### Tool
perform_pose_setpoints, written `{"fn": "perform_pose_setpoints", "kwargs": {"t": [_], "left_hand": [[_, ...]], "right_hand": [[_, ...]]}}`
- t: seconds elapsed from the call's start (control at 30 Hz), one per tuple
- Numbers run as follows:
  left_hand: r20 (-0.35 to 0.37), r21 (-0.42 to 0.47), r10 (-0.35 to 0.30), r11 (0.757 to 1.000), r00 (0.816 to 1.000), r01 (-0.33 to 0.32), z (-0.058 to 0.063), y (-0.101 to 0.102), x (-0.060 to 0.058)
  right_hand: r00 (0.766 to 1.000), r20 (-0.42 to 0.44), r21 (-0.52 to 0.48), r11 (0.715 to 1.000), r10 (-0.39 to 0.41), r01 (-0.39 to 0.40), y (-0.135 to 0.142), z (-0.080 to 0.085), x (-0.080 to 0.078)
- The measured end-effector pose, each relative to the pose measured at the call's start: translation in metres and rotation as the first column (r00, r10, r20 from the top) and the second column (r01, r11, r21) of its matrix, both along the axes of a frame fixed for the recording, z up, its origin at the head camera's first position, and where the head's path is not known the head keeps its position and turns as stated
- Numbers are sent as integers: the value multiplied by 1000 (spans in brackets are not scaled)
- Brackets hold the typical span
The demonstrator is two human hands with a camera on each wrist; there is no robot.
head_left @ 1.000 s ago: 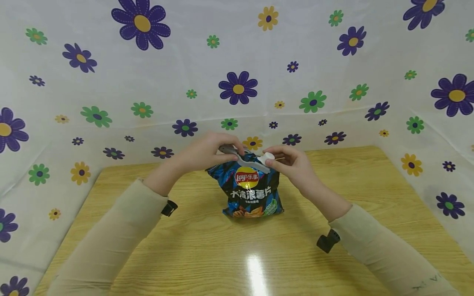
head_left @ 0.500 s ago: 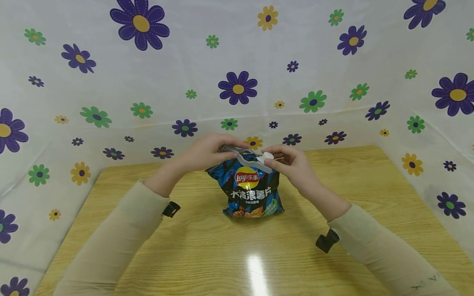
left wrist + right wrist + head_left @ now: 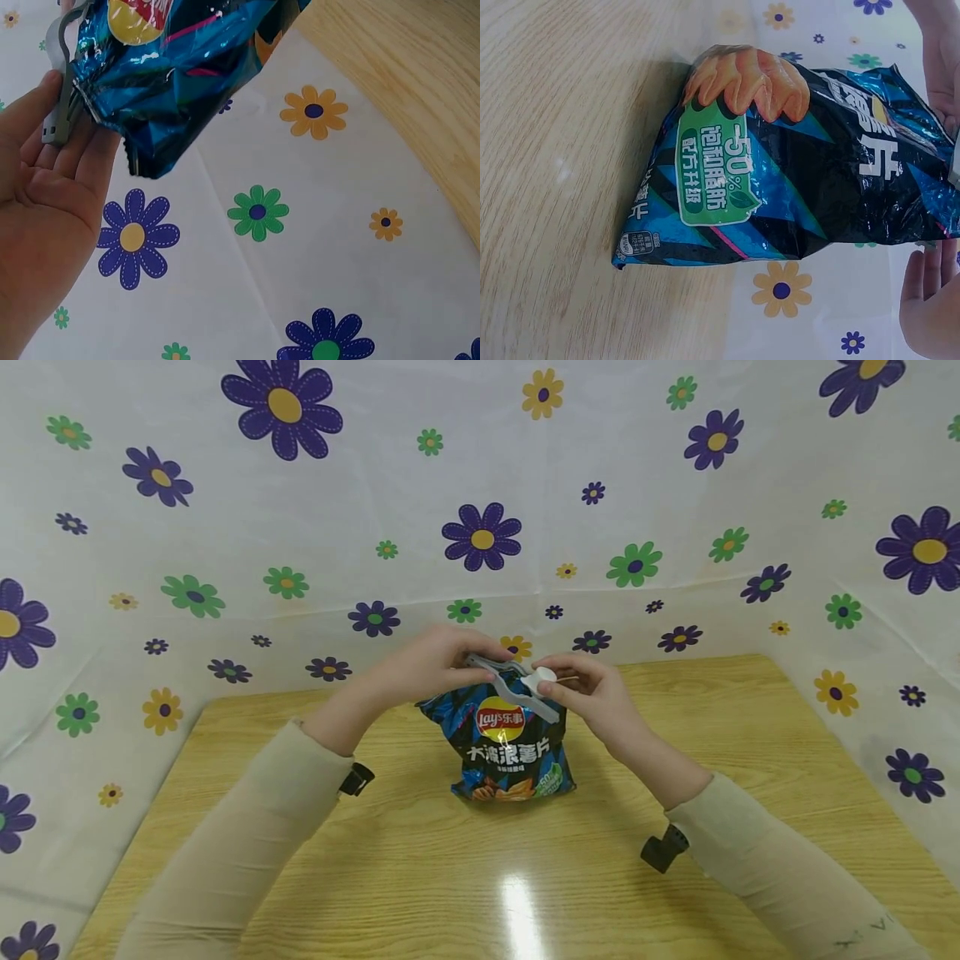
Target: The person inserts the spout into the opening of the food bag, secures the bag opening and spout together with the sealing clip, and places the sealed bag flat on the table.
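Observation:
A blue and black bag of Lay's potato chips (image 3: 517, 772) stands upright on the table, its label facing me. My left hand (image 3: 435, 662) pinches the hinged end of a grey bag clip (image 3: 517, 695) between thumb and fingers. The clip's two arms are spread, one before and one behind the bag's top edge. With thumb and fingertips, my right hand (image 3: 600, 695) holds a white cap-like piece (image 3: 540, 678) at the clip's right part. In the left wrist view, the grey clip (image 3: 60, 112) lies across the fingers beside the bag's corner. The right fingertips are partly hidden behind the bag in the right wrist view.
The wooden table (image 3: 420, 860) extends around the bag on all sides. White cloth with printed flowers (image 3: 337, 527) walls the back and both sides. Black wrist cameras (image 3: 663, 849) sit at the sleeve cuffs.
My left hand has moved slightly right with the grey clip, whose front arm now reaches further right and lower. The right hand and the bag stay almost in place.

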State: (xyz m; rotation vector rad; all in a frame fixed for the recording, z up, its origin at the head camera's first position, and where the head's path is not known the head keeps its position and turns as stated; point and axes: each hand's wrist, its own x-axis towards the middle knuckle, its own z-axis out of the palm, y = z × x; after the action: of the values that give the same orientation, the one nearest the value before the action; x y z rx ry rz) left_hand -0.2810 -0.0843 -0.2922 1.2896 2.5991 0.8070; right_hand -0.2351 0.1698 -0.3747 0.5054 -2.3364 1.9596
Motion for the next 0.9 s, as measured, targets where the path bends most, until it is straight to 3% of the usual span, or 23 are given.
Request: {"fn": "perform_pose_setpoints", "kwargs": {"t": [0.4, 0.9], "left_hand": [[22, 37, 0, 999, 1000, -1, -12, 11, 2], [53, 77, 104, 991, 993, -108, -21, 16, 8]], "right_hand": [[1000, -19, 23, 999, -24, 25, -2, -3, 0], [1000, 4, 11, 1000, -16, 16, -4, 0, 3]]}}
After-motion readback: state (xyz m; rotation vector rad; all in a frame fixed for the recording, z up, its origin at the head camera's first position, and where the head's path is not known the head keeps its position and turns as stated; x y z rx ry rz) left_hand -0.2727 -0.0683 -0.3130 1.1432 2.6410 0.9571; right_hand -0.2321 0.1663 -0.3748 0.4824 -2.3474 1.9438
